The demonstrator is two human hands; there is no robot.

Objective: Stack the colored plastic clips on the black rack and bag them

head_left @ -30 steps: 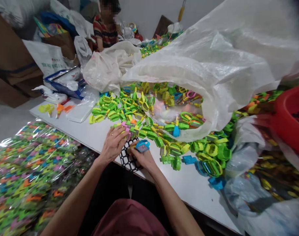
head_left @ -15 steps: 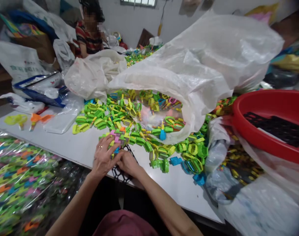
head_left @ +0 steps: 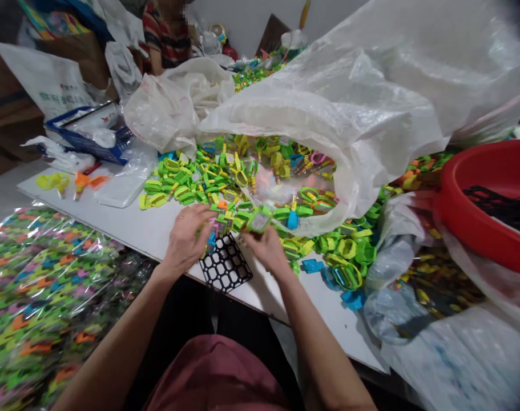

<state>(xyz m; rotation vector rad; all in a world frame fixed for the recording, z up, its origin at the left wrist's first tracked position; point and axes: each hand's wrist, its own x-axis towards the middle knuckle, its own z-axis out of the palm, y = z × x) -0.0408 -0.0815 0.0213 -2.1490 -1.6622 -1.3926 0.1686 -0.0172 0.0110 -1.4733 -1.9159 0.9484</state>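
Note:
A black plastic grid tray (head_left: 228,271) lies at the table's front edge, with pink, blue and orange pieces in its far left part. My left hand (head_left: 188,237) rests by that end, fingers stretched over the coloured pieces and thumb apart from them. Its fingertips partly hide what is beneath. To the right of the tray, my right hand (head_left: 266,246) is closed on a green plastic toy piece (head_left: 260,220) with a greyish face, slightly blurred. Beyond both hands spreads a heap of green and yellow plastic pieces (head_left: 191,180).
A large white plastic sack (head_left: 349,125) gapes over the heap. At the right stands a red basin (head_left: 482,188) holding black grids. A blue basket (head_left: 88,142) is at the left. Bagged coloured pieces (head_left: 41,285) lie below the table's left edge. Another person (head_left: 168,37) sits behind.
My right hand has left the tray's near side, moved right and up, and now holds a green piece. The tray shows more fully. My left hand's fingers have lifted a little; the view has shifted.

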